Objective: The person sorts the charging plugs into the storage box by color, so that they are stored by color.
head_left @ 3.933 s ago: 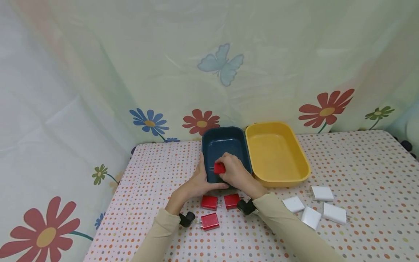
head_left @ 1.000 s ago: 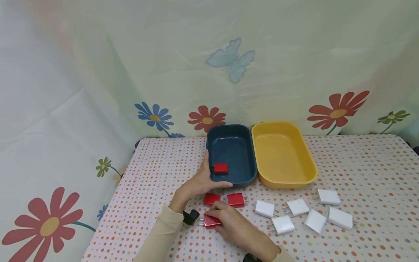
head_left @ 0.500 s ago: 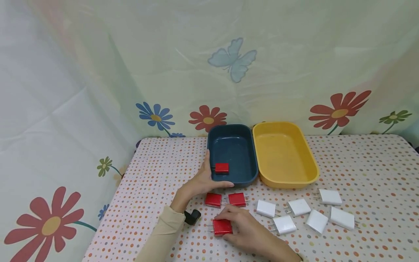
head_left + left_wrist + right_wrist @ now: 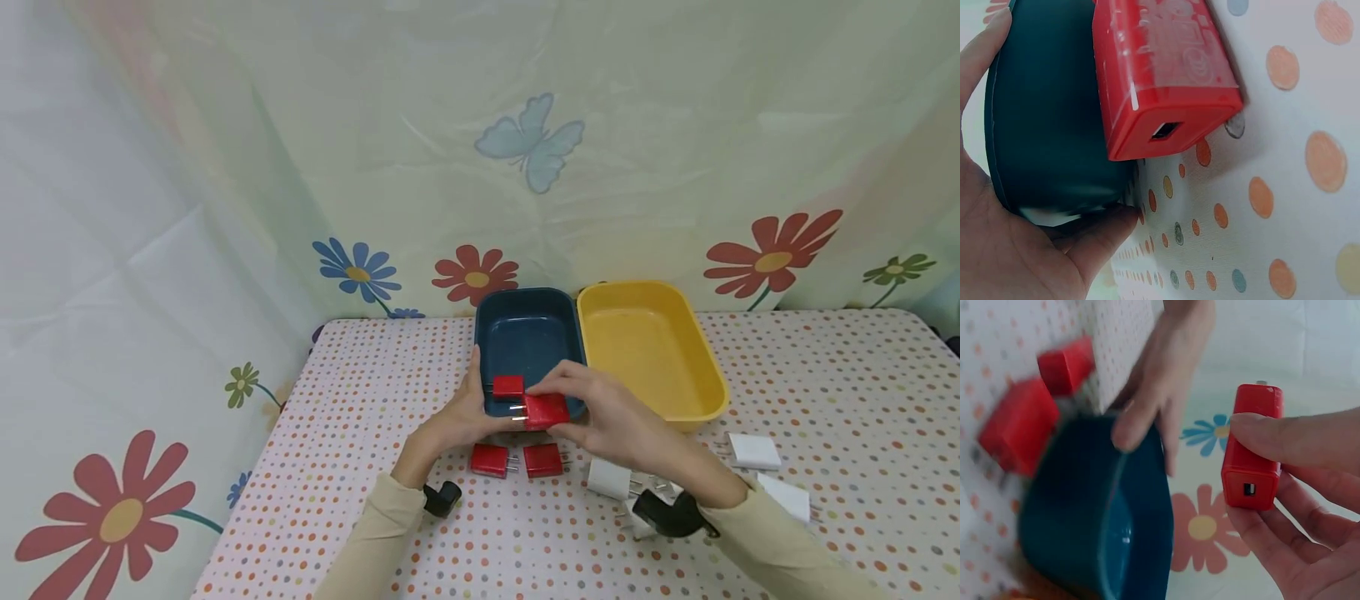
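In the head view my right hand [image 4: 607, 412] pinches a red plug adapter [image 4: 546, 412] between thumb and fingers, its prongs pointing left. It is held above the near edge of the dark blue bin [image 4: 528, 333]. The right wrist view has this adapter [image 4: 1252, 450] with its USB port facing the camera. My left hand [image 4: 453, 417] lies spread against the bin's near left corner, fingers along the side and thumb along the front. One red adapter [image 4: 508, 387] lies inside the bin. Two more, a left one [image 4: 490, 460] and a right one [image 4: 543, 460], lie on the table before it.
A yellow bin [image 4: 645, 350] stands against the blue one's right side. Several white plug adapters [image 4: 754, 451] lie on the dotted tablecloth [image 4: 832, 392] at the right, some partly hidden by my right arm. A flowered curtain [image 4: 637, 167] hangs behind the table.
My right hand has let go of one red adapter in the blue bin, picked another off the table and raised it to the bin's near edge. The left hand stays at the bin.
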A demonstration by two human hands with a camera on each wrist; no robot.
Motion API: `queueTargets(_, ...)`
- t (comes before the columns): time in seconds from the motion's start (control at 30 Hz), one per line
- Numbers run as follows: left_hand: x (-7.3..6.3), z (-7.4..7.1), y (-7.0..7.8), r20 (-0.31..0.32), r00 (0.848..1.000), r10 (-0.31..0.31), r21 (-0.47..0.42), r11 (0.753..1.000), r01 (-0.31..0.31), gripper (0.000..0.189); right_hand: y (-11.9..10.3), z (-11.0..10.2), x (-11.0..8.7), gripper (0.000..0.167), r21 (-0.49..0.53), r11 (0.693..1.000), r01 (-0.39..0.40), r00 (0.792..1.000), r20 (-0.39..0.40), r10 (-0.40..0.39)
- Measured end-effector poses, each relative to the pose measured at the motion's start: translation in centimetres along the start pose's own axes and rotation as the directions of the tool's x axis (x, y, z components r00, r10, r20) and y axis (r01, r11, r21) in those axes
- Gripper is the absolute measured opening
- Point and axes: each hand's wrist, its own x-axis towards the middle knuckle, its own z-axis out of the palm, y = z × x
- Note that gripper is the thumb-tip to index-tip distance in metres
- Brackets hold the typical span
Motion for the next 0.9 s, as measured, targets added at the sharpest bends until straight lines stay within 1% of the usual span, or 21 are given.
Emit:
queueTargets(0.07, 0.0, 0.0, 0.0, 0.002, 1.000, 0.018, -0.021, 1.000, -0.018, 0.132, 0.6, -0.6, 1.2, 0.042, -0.009, 1.000, 0.004, 1.000, -0.014, -0.005)
queueTargets(0.17, 0.0, -0.1, 0.1, 0.004, 1.000, 0.027, -0.044, 0.999, -0.027, 0.133, 1.5, -1.0, 3.3, 0.041, -0.015, 1.000, 0.006, 1.000, -0.025, -0.006)
queueTargets(0.23, 0.0, -0.1, 0.1, 0.003, 1.000, 0.008, -0.036, 0.999, -0.008, 0.132, 2.3, -1.2, 4.8, 0.040, -0.020, 1.000, 0.017, 0.999, -0.032, -0.017)
queueTargets(0.3, -0.1, -0.1, 0.2, 0.006, 1.000, -0.003, -0.036, 0.999, 0.003, 0.131, 3.1, -1.2, 6.2, 0.039, -0.048, 0.999, 0.021, 0.999, -0.034, -0.023)
queueTargets(0.4, 0.0, 0.0, 0.1, 0.011, 1.000, -0.002, -0.039, 0.999, 0.003, 0.131, 4.2, -1.0, 7.8, 0.040, -0.090, 0.996, -0.008, 1.000, -0.022, 0.006)
queueTargets(0.47, 0.0, 0.1, 0.0, 0.014, 1.000, 0.012, -0.051, 0.999, -0.011, 0.130, 4.9, -0.7, 8.7, 0.040, -0.118, 0.992, -0.037, 0.999, -0.006, 0.036)
queueTargets(0.53, 0.0, 0.1, 0.0, 0.016, 1.000, 0.011, -0.052, 0.999, -0.010, 0.130, 5.5, -0.3, 9.4, 0.040, -0.137, 0.988, -0.065, 0.998, 0.011, 0.067)
queueTargets(0.63, 0.0, 0.1, 0.0, 0.014, 1.000, 0.005, -0.048, 0.999, -0.004, 0.129, 6.1, 0.2, 10.3, 0.039, -0.165, 0.983, -0.083, 0.995, 0.032, 0.090)
queueTargets(0.73, 0.0, 0.1, -0.1, 0.011, 1.000, -0.021, -0.034, 0.999, 0.021, 0.130, 6.6, 0.8, 11.1, 0.038, -0.180, 0.978, -0.108, 0.991, 0.053, 0.119)
queueTargets(0.9, 0.0, 0.1, -0.1, 0.005, 1.000, -0.030, -0.031, 0.999, 0.030, 0.130, 7.7, 1.6, 11.9, 0.038, -0.177, 0.968, -0.178, 0.976, 0.092, 0.196)
